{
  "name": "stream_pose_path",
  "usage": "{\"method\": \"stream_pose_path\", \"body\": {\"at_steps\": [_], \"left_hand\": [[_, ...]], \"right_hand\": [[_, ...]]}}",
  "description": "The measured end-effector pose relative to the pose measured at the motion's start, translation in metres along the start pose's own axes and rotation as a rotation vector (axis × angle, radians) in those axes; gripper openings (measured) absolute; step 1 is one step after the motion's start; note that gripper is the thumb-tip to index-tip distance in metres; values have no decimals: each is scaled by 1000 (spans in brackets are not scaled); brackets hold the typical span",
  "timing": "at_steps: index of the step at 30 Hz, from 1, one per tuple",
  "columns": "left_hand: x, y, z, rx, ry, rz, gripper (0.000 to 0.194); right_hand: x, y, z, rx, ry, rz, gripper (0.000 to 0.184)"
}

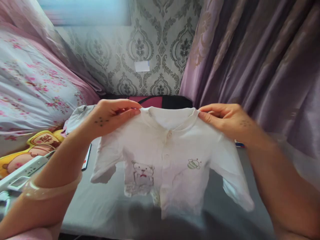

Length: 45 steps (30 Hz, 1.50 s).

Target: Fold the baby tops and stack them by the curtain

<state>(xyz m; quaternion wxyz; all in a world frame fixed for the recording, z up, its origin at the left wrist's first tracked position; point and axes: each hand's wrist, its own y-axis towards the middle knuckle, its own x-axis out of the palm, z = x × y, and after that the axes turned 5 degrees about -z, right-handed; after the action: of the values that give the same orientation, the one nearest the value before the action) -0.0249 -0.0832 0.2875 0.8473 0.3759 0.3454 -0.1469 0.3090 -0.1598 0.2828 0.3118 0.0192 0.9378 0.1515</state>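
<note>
A small white baby shirt point(150, 146) with long sleeves and a buttoned front hangs spread between my hands, its front facing me. A bear is printed on one side of it and a bee on the other. My left hand point(112, 115) pinches the shoulder to the left of the collar between thumb and fingers. At the opposite shoulder, my right hand point(222, 116) grips the cloth the same way. The lower hem hangs over the grey tabletop point(100, 206), slightly blurred; whether it touches the surface I cannot tell.
To the left lie a white power strip point(27, 170), a yellow cartoon cushion point(40, 145) and a dark-edged flat device point(87, 158). Purple curtains point(250, 66) hang at the right, floral fabric point(37, 80) at the left. Behind the shirt is a black and red item point(160, 101) against the wall.
</note>
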Motion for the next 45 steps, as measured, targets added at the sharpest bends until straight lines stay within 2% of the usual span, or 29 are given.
{"method": "stream_pose_path", "body": {"at_steps": [2, 3, 5, 6, 8, 10, 13, 17, 25, 33, 38, 45], "left_hand": [[21, 6, -28, -135, -78, -146, 33], [36, 8, -46, -158, -107, -249, 36], [72, 8, -87, -177, -151, -410, 39], [92, 6, -107, -193, -176, -451, 41], [128, 0, -141, -253, -206, -486, 42], [157, -6, -164, -302, -196, -504, 41], [181, -10, -181, -329, -119, -514, 37], [192, -5, -195, -327, -25, -530, 35], [200, 9, -221, -287, 65, -460, 34], [209, 36, -227, -268, 195, -485, 36], [220, 50, -233, -310, 255, -507, 35], [223, 63, -231, -352, 350, -515, 35]], "right_hand": [[15, 14, 27, 53, 80, -161, 44], [25, 21, 44, 81, 85, -228, 45], [50, 34, 83, 127, 57, -306, 45], [63, 39, 104, 141, 38, -319, 45], [89, 46, 143, 165, -29, -334, 42], [110, 49, 173, 174, -143, -326, 37], [129, 53, 197, 201, -349, -334, 32], [136, 59, 204, 204, -470, -382, 31], [141, 85, 215, 200, -602, -376, 37], [139, 112, 227, 245, -727, -358, 37], [133, 121, 235, 242, -766, -356, 37], [131, 132, 235, 260, -809, -347, 38]]}}
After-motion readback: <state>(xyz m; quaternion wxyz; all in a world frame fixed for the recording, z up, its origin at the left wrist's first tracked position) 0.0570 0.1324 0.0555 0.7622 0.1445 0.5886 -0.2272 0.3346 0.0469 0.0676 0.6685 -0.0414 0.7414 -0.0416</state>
